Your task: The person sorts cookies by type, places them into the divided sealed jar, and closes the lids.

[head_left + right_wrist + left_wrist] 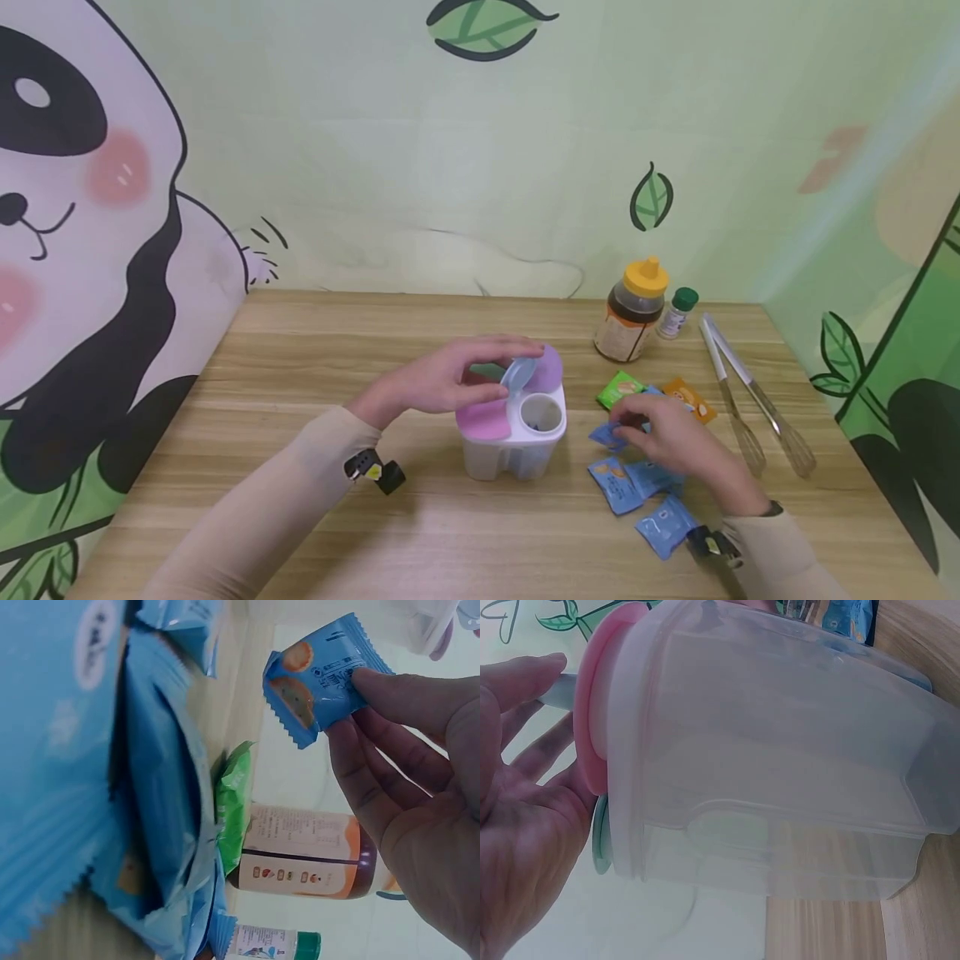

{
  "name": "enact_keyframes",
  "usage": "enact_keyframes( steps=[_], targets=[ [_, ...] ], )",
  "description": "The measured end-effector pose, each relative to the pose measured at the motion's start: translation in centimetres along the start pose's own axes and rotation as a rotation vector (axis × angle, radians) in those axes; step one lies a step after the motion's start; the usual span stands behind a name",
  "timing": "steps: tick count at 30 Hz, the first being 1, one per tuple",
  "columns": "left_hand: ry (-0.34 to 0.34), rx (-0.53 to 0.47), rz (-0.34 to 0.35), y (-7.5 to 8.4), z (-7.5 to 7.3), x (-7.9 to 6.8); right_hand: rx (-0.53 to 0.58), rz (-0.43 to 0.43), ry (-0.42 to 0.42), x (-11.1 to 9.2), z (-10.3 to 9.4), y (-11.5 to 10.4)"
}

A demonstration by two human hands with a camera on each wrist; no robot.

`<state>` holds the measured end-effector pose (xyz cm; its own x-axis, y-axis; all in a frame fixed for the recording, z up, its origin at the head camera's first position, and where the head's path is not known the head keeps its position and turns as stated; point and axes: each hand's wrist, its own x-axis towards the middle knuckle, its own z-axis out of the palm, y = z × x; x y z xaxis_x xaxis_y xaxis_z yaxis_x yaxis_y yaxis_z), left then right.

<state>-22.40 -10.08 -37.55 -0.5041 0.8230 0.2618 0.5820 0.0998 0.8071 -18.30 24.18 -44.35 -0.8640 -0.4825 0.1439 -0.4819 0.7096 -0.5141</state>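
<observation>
A clear container (517,458) with a white top and coloured flip lids stands upright on the table. My left hand (465,375) is over its top, holding the raised light-blue lid (517,375) between thumb and fingers. Beside that lid, a round opening (541,412) shows small dark contents. My right hand (663,429) pinches a small blue snack packet (319,682) between thumb and fingers, to the right of the container. In the right wrist view, cookies are printed on this packet. More blue packets (617,485) lie on the table just below that hand.
A green packet (619,389) and an orange packet (688,398) lie beyond the right hand. Behind them stand a yellow-capped bottle (633,312) and a small green-capped bottle (678,313). Two metal whisks (765,408) lie at the right. A painted wall (360,183) borders the table's back.
</observation>
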Motion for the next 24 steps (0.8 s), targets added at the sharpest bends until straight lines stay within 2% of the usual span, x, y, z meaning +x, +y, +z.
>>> enact_keyframes(
  steps=[11, 24],
  targets=[
    [-0.002, 0.000, 0.000, -0.1, 0.0, 0.0, 0.025, -0.127, 0.061, 0.3, -0.6, -0.7],
    [-0.002, -0.010, -0.012, 0.1, 0.0, 0.0, 0.048, -0.199, 0.091, 0.4, -1.6, -2.3]
  ],
)
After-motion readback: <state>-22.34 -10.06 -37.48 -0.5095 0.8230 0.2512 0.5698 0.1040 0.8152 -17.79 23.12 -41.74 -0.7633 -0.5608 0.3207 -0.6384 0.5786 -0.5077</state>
